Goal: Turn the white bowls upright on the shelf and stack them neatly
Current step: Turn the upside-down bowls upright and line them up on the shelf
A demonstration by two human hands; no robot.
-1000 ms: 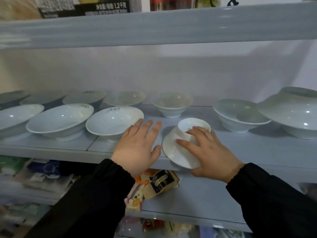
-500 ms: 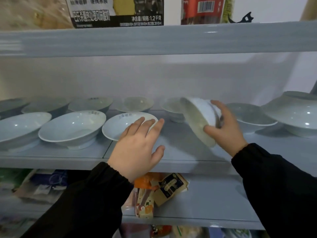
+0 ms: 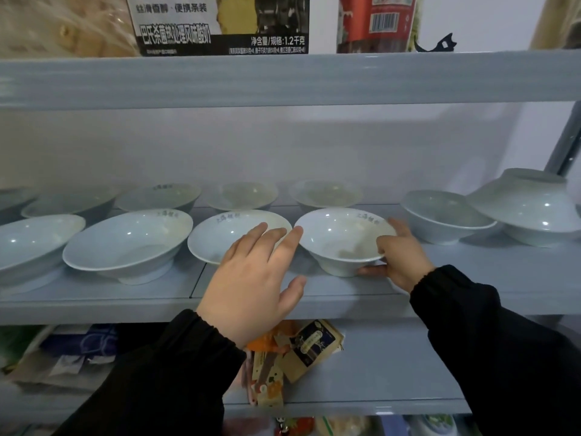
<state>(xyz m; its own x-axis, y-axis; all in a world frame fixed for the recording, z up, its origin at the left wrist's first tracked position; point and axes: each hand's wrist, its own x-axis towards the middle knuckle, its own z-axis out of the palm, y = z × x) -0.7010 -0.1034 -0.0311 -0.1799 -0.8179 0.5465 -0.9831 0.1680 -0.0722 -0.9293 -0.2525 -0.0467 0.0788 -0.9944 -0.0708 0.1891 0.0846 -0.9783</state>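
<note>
White bowl point(image 3: 342, 243) goes from upside down at the front edge of the shelf point(image 3: 471, 278) a second ago, through on-edge in the air half a second ago, to upright now. Its foot is on the shelf, rim just beside the neighbouring bowl point(image 3: 220, 234). Right grip point(image 3: 402, 262) shifts from resting on top of it to holding its right rim, thumb low by the foot.

white bowls point(image 3: 344, 239), grey-blue shelf point(image 3: 408, 297), black sleeves point(image 3: 509, 357)
</note>
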